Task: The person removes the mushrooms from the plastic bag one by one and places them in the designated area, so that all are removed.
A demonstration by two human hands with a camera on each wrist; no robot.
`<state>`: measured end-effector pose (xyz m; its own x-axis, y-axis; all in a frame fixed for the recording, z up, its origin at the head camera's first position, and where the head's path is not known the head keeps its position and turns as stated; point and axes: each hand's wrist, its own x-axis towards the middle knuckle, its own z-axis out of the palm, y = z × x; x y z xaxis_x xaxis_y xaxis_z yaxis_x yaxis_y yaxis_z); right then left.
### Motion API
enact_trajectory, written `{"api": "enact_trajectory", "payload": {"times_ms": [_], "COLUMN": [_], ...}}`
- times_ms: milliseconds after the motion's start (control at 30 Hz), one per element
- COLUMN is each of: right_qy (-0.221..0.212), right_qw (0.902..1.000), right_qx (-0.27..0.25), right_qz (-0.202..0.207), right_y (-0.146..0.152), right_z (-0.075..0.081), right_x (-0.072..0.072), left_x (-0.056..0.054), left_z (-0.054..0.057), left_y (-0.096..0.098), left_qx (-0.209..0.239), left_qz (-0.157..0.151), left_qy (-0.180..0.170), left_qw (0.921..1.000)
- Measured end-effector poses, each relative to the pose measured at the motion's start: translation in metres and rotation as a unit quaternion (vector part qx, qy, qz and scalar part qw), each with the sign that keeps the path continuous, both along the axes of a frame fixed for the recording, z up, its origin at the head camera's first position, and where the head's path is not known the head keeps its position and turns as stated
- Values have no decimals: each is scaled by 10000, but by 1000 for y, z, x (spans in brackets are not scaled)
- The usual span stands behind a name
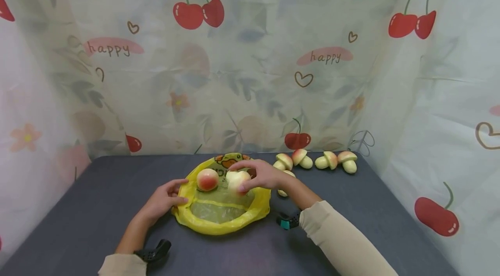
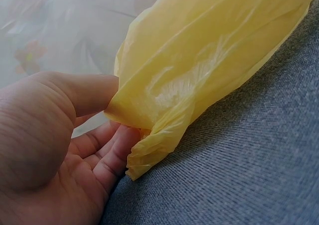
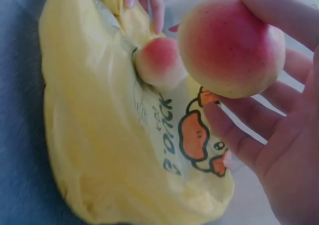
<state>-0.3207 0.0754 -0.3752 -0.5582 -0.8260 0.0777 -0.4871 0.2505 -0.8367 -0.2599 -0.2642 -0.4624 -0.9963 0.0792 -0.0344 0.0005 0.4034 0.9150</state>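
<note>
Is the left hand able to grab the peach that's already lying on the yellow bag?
Probably yes. The left hand is busy pinching the yellow bag at its rim, but the peach lies close by with nothing between them. It would have to let go of the bag first.

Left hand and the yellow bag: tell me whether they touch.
Touching. The left wrist view shows the left hand pinching a fold of the yellow bag between thumb and fingers.
</note>
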Motion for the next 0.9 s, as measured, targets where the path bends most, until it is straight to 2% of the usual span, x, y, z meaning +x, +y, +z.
{"api": "enact_trajectory", "payload": {"times_ms": [167, 433, 600, 800, 900], "right_qy": [78, 516, 705, 661, 847], "right_qw": [9993, 9929, 9856, 9750, 9694], "right_qx": [-271, -844, -1284, -1849, -1920], "right_qz": [-258, -655, -850, -1036, -1274], "right_y": [16, 47, 67, 93, 104], "right_z": [-2, -5, -11, -17, -21], "right_x": [6, 16, 18, 20, 20], "left_x": [1, 2, 4, 4, 4], "left_z": [-2, 0, 0, 1, 2], "left_y": [1, 2, 2, 3, 3], "left_qx": [12, -84, -106, -98, -95], "left_qz": [14, 95, 58, 3, -4], "left_qy": [-6, -21, 7, 44, 60], "left_qw": [10000, 9999, 9999, 9999, 9999]}}
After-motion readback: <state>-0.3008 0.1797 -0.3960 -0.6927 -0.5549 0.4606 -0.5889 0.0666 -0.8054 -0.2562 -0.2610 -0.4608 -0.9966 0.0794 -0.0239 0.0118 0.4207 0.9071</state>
